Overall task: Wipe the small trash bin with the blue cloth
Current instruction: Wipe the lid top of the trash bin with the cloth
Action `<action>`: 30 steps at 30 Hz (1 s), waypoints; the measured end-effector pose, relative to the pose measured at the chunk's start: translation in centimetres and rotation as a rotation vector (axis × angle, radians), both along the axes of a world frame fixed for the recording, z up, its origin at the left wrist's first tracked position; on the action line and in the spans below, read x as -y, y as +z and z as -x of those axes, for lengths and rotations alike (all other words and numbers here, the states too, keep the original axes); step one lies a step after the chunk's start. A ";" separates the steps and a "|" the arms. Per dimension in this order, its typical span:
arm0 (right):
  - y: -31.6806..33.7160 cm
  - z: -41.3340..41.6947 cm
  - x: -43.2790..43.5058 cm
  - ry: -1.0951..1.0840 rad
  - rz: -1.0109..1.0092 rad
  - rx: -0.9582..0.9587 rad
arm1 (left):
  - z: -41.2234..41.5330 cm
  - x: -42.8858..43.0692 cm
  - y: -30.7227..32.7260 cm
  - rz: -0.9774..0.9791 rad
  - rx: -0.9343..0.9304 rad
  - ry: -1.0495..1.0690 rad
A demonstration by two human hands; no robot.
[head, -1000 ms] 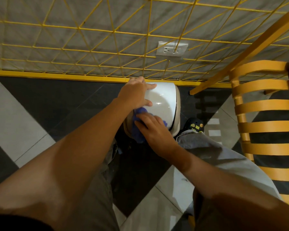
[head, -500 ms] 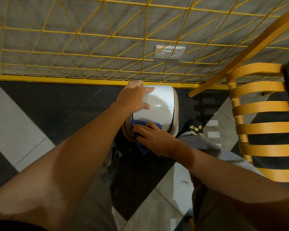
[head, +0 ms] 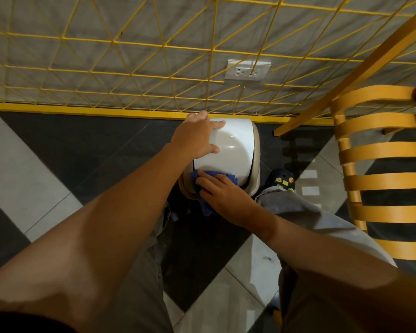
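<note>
A small trash bin (head: 235, 150) with a glossy white lid and beige body stands on the floor against the yellow baseboard. My left hand (head: 197, 138) grips the lid's far left edge, fingers spread over the top. My right hand (head: 222, 192) presses the blue cloth (head: 208, 181) flat against the bin's near rim, where the lid meets the body. Part of the cloth hangs below my palm; most of it is hidden under the hand.
A yellow wire grid (head: 154, 56) covers the grey wall with a white socket (head: 247, 72). An orange slatted chair (head: 380, 174) stands at the right, close to the bin. My knees and one shoe (head: 281, 180) sit beside the bin on the black-and-grey tiled floor.
My right hand has slid the blue cloth across the bin's near edge, from the left side toward the middle. My left hand has stayed on the lid.
</note>
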State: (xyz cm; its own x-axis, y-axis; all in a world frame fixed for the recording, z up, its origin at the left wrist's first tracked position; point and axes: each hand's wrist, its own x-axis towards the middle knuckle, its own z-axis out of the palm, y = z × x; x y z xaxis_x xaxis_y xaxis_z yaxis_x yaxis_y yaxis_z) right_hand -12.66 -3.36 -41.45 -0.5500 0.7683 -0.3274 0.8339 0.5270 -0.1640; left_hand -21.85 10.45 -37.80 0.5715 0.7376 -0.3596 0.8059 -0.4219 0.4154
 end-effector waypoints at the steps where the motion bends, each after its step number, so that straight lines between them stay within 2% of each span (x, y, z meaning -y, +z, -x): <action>1: -0.2 0.0 0.2 0.004 0.013 0.013 | 0.0 0.0 0.0 -0.003 0.000 0.001; 7: -0.9 0.3 1.5 0.001 -0.004 0.072 | -0.1 0.1 0.1 -0.006 -0.001 -0.007; 12: -0.2 -0.4 2.8 -0.186 -0.160 0.018 | -0.1 0.2 0.1 -0.014 -0.010 -0.013; 13: 0.1 -0.8 3.0 -0.251 -0.130 -0.004 | -0.1 0.2 0.1 -0.014 -0.007 -0.012; 15: 0.9 -1.1 3.2 -0.340 -0.117 0.083 | -0.1 0.3 0.1 -0.019 0.000 -0.011; 17: 1.1 -1.3 3.3 -0.308 -0.052 0.203 | 0.0 0.4 0.1 -0.024 0.010 -0.009; 20: 0.8 -1.2 3.8 -0.377 0.066 0.224 | 0.0 0.4 0.1 -0.025 0.016 -0.004; 23: 0.6 -0.4 4.1 -0.636 0.048 0.068 | -0.1 0.5 0.0 -0.046 0.017 0.003; 28: 0.4 2.5 2.3 -1.106 0.204 -0.278 | -0.1 0.6 -0.2 -0.072 0.023 0.025; 30: 0.2 3.6 2.0 -1.201 0.283 -0.414 | -0.1 0.6 -0.2 -0.081 0.022 0.027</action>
State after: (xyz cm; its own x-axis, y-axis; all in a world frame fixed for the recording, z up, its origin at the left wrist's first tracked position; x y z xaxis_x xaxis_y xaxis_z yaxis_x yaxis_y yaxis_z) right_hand -16.25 -5.38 -41.28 0.3303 0.7807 -0.5305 0.6185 -0.6036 -0.5032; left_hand -21.74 9.84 -37.98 0.5579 0.7792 -0.2858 0.8087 -0.4329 0.3984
